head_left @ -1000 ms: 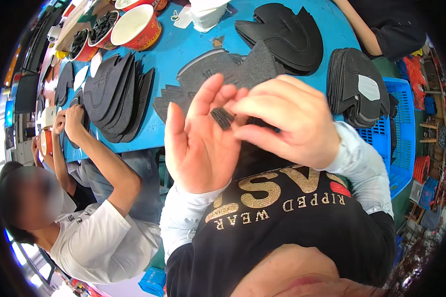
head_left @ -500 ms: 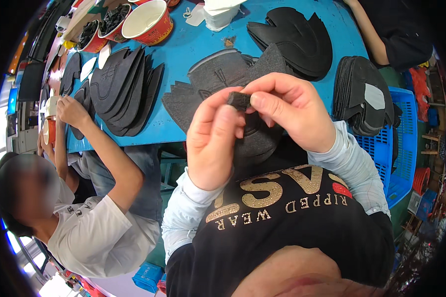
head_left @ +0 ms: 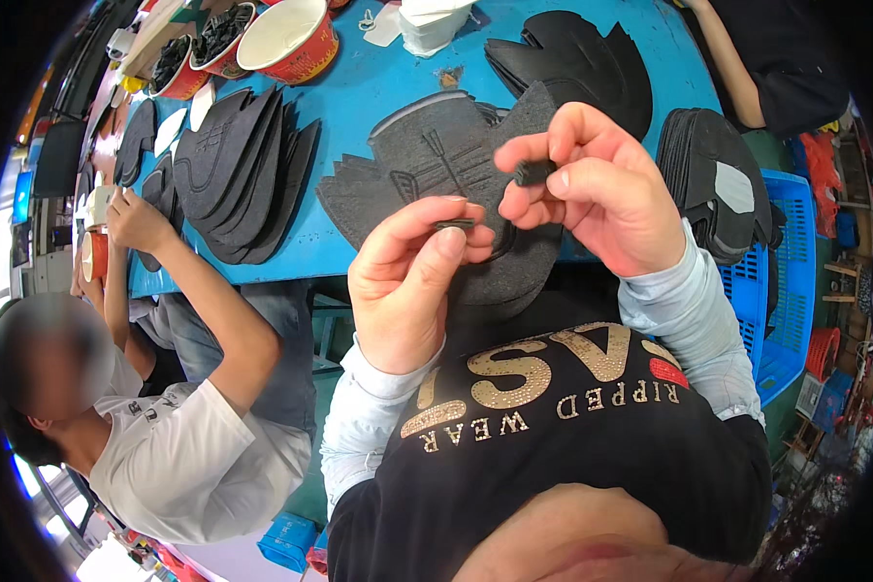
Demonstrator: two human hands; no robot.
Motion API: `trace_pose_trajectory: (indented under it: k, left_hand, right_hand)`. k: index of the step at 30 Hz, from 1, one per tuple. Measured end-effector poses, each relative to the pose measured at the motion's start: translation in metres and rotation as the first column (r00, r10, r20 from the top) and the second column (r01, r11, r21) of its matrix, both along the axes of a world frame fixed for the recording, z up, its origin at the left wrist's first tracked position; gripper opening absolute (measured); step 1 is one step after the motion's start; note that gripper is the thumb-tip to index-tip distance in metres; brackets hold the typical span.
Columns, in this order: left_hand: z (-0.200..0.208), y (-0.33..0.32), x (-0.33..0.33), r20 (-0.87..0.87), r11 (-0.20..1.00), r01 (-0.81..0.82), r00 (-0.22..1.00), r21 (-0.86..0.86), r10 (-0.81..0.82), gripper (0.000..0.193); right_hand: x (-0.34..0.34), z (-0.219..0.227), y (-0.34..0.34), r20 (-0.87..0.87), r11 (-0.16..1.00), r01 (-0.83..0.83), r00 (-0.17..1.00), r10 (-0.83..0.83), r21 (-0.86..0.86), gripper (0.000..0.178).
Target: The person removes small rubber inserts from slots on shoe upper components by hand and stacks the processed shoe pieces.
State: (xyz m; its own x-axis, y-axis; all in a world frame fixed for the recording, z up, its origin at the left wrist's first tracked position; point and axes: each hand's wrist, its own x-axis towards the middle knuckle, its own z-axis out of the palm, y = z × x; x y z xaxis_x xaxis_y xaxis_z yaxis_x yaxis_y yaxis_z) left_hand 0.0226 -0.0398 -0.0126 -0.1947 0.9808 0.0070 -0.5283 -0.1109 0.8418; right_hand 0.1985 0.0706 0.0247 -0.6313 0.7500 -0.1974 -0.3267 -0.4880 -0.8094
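Note:
Between the thumb and fingers of my left hand point(head_left: 407, 281) is a thin black strip point(head_left: 453, 224), pinched near its end. My right hand point(head_left: 601, 194), a little higher and to the right, pinches a small dark stack of black strips point(head_left: 533, 173). The two hands are apart. Beneath them, at the table's near edge, lies a fanned pile of dark grey felt-like cut pieces point(head_left: 427, 141) with stitched or pressed line marks. My hands cover part of that pile.
The blue table point(head_left: 359, 107) also bears black cut-piece stacks at left point(head_left: 233, 175), far right point(head_left: 577, 73) and right point(head_left: 713, 179). Red-and-white tubs point(head_left: 289, 44) stand at the far left. A blue crate point(head_left: 786, 281) is beyond the right edge. A co-worker point(head_left: 194, 417) sits at left; another person's arm point(head_left: 727, 63) reaches in far right.
My hands were together on one small black stack. They have drawn apart, the right one up and to the right with the stack, the left one lower with a single thin strip.

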Motion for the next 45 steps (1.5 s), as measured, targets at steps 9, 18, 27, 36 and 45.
trace_pose_trajectory:
  k: [9,18,27,36,45]
  left_hand:
    - [-0.001,0.003,-0.004,-0.662,0.95,-0.068,0.702,0.305,0.263,0.028]
    - [0.001,-0.003,-0.01,-0.735,0.882,0.116,0.607,0.457,0.301,0.039]
    - [-0.003,-0.011,-0.012,-0.538,0.919,0.102,0.833,0.38,0.13,0.041]
    - [-0.004,0.007,-0.022,-0.935,0.93,0.122,0.123,0.347,0.333,0.029]
    - [0.002,0.016,-0.018,-0.964,0.955,0.132,0.044,0.267,0.263,0.04]
  right_hand:
    - [-0.013,-0.005,-0.019,0.284,0.636,-0.108,0.942,-0.181,0.764,0.008]
    - [0.0,-0.01,-0.025,0.357,0.637,-0.258,0.934,-0.029,0.727,0.008]
    - [0.017,-0.001,-0.026,0.371,0.826,-0.442,0.875,0.312,0.349,0.009]
    - [-0.015,-0.032,0.016,0.379,-0.073,-0.499,0.738,-0.558,0.863,0.011]
    - [-0.017,-0.03,0.016,0.456,-0.022,-0.562,0.694,-0.558,0.827,0.009]
